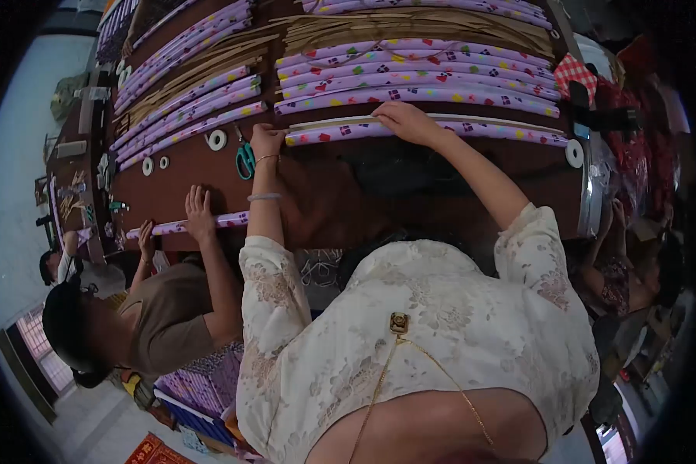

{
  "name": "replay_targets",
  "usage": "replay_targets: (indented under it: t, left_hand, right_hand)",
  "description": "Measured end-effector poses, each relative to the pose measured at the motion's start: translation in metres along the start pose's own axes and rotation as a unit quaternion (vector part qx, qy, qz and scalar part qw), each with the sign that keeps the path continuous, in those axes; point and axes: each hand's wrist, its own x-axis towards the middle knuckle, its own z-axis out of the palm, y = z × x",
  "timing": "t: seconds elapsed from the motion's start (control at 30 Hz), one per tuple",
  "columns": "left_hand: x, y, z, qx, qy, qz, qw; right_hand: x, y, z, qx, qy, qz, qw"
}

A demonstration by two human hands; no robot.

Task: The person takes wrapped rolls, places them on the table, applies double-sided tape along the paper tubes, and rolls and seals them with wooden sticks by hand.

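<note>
A long purple roll (340,133) of patterned paper-like sheet lies crosswise on the brown table in front of me. A thin pale strip (487,120) runs along its far edge. My left hand (267,141) is closed at the roll's left end, its fingertips partly hidden. Farther right, my right hand (406,122) reaches over the roll with its fingers together, pinching at the pale strip near the middle. Teal-handled scissors (245,161) lie just left of my left hand. White tape rolls (216,140) are beside them, and another tape roll (574,153) stands at the right end.
Several more purple rolls (417,80) and brown strips (417,29) lie across the back of the table (472,174). On my left, a co-worker (170,298) handles another purple roll (232,220). A red checked cloth (574,76) and a dark holder (611,118) sit at the right edge.
</note>
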Motion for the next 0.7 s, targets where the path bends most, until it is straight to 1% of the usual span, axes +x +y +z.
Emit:
replay_targets:
  t: [0.03, 0.1, 0.13, 0.2, 0.23, 0.27, 0.33, 0.37, 0.43, 0.47, 0.53, 0.57, 0.63, 0.67, 0.7]
  left_hand:
    - [-0.002, 0.000, -0.002, 0.002, 0.004, -0.002, 1.000]
    - [-0.002, 0.002, -0.001, -0.003, 0.001, 0.000, 1.000]
    - [-0.001, 0.001, -0.001, -0.003, 0.001, 0.001, 1.000]
    - [0.001, 0.002, -0.001, -0.005, 0.003, 0.002, 1.000]
    - [-0.001, 0.002, 0.000, -0.006, 0.001, 0.001, 1.000]
    - [-0.001, 0.003, -0.001, -0.006, -0.010, -0.004, 1.000]
    - [0.005, -0.011, 0.007, -0.042, 0.010, -0.002, 0.999]
    - [0.008, -0.015, 0.008, -0.042, 0.002, -0.014, 0.999]
    - [0.003, -0.004, 0.003, -0.003, 0.016, 0.004, 1.000]
    - [-0.001, 0.004, -0.005, -0.017, -0.016, -0.006, 1.000]
    - [0.003, -0.002, 0.000, 0.000, -0.006, -0.002, 1.000]
    - [0.005, -0.007, 0.001, -0.020, -0.017, 0.003, 1.000]
    - [0.002, -0.002, -0.001, -0.007, -0.018, -0.003, 1.000]
    - [0.002, 0.000, -0.003, 0.011, -0.018, -0.010, 1.000]
    - [0.008, -0.011, 0.004, -0.021, -0.022, -0.018, 0.999]
  right_hand:
    - [0.011, -0.004, 0.013, 0.002, -0.001, -0.004, 1.000]
    - [0.030, -0.013, 0.029, -0.007, -0.072, -0.051, 0.996]
    - [0.033, -0.018, 0.032, -0.008, -0.071, -0.051, 0.996]
    - [0.032, -0.023, 0.036, -0.087, -0.118, -0.016, 0.989]
    - [0.030, -0.020, 0.035, -0.091, -0.124, -0.013, 0.988]
    - [0.026, -0.018, 0.034, -0.094, -0.124, -0.008, 0.988]
    - [0.013, -0.012, 0.029, -0.102, -0.079, -0.055, 0.990]
    - [0.006, -0.008, 0.023, -0.105, -0.077, -0.049, 0.990]
    - [-0.009, -0.003, 0.004, -0.090, -0.074, -0.026, 0.993]
    - [-0.019, 0.002, -0.005, -0.094, -0.073, -0.021, 0.993]
    - [-0.039, 0.018, -0.024, -0.096, -0.062, -0.023, 0.993]
    - [-0.050, 0.025, -0.034, -0.099, -0.063, -0.020, 0.993]
    - [-0.072, 0.035, -0.060, -0.128, -0.073, 0.032, 0.989]
    - [-0.083, 0.041, -0.073, -0.131, -0.075, 0.033, 0.988]
    - [-0.094, 0.046, -0.086, -0.141, -0.086, 0.053, 0.985]
